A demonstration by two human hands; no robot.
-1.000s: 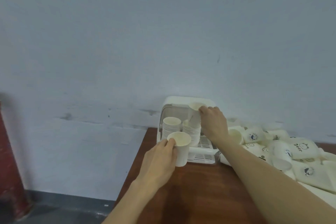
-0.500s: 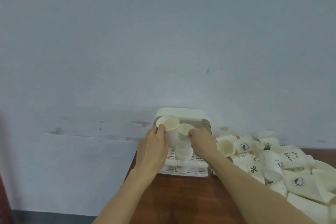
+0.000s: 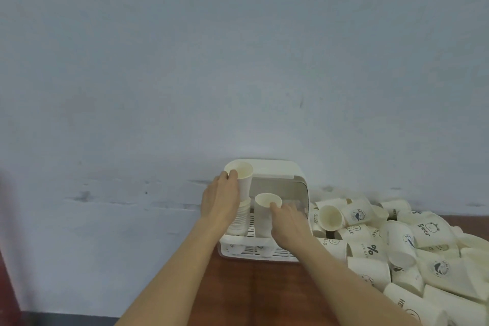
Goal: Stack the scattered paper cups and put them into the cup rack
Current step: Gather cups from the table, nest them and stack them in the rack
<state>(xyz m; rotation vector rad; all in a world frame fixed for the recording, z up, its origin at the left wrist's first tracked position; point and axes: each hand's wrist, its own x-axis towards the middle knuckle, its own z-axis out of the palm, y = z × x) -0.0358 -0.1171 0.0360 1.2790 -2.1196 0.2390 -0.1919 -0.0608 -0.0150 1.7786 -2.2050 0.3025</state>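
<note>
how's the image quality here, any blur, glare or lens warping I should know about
Head view: soft, flat light, no glare, faint shadows. The left hand, gripping a plain white paper cup, and the right hand look slightly smeared. The white plastic cup rack is soft-edged. Printed cups heaped at right stretch towards the corner, a wide-angle effect.

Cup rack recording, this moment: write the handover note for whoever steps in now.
Left hand grips the top cup, seating it on the left stack in the cup rack.
Right hand holds the right stack at its rim.
Done: two stacks stand in the rack.
Left: a large pile of loose cups lies on the table to the rack's right, not yet stacked or racked.
</note>
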